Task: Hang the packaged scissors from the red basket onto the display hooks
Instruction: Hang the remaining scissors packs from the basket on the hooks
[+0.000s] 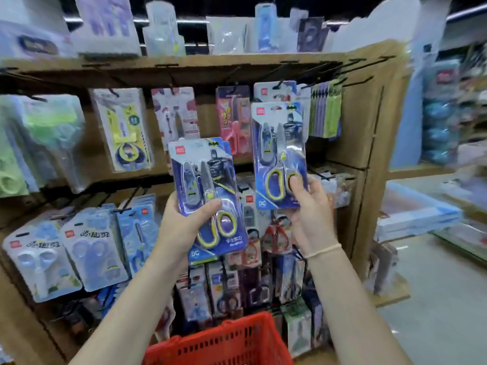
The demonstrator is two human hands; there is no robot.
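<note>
Hanging is under way: your right hand [308,206] pinches one scissors pack [279,156] raised near the hook [279,84], your left hand [181,225] grips spare packs [208,196] above the red basket [224,343]; next, thread its hole

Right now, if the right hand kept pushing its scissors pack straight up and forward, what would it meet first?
Probably the matching pack already hanging on the hook just above and behind. The right hand holds its pack overlapping it, though depth is unclear.
</note>
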